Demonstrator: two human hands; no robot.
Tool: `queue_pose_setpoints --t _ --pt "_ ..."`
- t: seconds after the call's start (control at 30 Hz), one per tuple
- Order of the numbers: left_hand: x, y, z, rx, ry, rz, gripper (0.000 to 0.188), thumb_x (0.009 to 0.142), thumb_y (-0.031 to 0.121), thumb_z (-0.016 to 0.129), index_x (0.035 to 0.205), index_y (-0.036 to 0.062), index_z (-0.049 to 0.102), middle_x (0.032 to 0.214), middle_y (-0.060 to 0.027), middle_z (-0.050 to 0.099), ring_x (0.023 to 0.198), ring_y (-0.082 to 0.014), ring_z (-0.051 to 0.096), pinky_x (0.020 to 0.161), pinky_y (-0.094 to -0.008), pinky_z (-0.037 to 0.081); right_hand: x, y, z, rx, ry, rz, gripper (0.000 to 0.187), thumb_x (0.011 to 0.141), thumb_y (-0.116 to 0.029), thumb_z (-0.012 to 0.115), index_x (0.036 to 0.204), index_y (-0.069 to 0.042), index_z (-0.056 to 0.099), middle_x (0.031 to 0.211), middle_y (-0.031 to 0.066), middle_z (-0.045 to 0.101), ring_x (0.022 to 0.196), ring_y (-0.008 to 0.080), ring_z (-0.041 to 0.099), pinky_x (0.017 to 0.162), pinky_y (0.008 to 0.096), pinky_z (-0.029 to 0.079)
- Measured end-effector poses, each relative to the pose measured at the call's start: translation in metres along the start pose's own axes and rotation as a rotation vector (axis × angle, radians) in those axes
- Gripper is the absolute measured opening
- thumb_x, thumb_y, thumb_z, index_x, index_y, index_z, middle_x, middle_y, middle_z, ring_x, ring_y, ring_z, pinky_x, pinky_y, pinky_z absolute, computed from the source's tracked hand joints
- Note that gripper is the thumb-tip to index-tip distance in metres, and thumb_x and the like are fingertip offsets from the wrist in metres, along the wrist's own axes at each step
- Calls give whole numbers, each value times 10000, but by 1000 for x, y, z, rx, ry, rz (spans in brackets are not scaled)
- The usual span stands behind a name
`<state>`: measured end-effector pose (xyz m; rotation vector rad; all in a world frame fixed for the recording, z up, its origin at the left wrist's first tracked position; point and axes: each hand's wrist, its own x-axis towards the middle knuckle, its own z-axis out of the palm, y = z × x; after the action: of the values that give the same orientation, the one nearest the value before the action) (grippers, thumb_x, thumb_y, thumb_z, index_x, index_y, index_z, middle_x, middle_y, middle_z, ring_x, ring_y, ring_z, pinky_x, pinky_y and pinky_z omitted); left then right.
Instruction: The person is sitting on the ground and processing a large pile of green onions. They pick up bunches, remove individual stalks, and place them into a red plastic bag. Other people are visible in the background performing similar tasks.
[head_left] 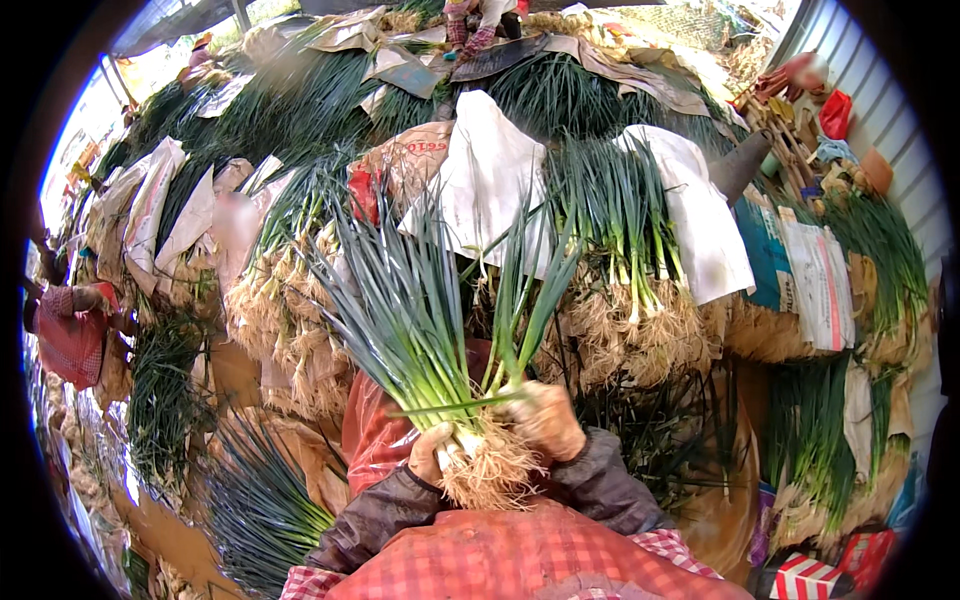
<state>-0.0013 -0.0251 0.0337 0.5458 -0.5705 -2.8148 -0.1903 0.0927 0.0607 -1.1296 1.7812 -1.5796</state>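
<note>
A bunch of green onions (410,320) stands in front of my body, dark leaves fanned upward and pale, tangled roots at the bottom. My left hand (430,455) is wrapped round the white stems just above the roots. On the bunch's right side, my right hand (552,420) is closed and slightly blurred by motion. One green leaf (455,405) lies crosswise over the stems and runs to its fingers. Both forearms wear dark sleeves, and a red checked apron (530,560) covers my lap.
Heaps of green onions (625,230) with roots toward me lie ahead, partly under white sacks (490,170). More onions (260,500) lie at lower left. Another person in a red apron (72,335) is at far left. A red-and-white striped box (805,577) sits lower right.
</note>
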Motion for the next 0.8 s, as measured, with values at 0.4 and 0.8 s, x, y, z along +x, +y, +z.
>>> queue_pose_setpoints --t 0.4,0.8 --pt "-4 -2 8 66 132 116 452 877 316 615 1159 -35 579 841 -154 707 599 -157 667 543 -267 580 -64 44 -58 -604 168 -20 591 809 -327 766 1219 47 563 1115 218 626 905 339 644 856 401 509" --pt "5 1 -11 -132 -401 244 365 818 232 676 1141 71 616 1059 -190 648 887 -303 662 789 -467 549 -31 -47 -40 213 -250 463 355 1032 -265 422 982 -25 678 723 -13 567 550 96 469 569 237 466"
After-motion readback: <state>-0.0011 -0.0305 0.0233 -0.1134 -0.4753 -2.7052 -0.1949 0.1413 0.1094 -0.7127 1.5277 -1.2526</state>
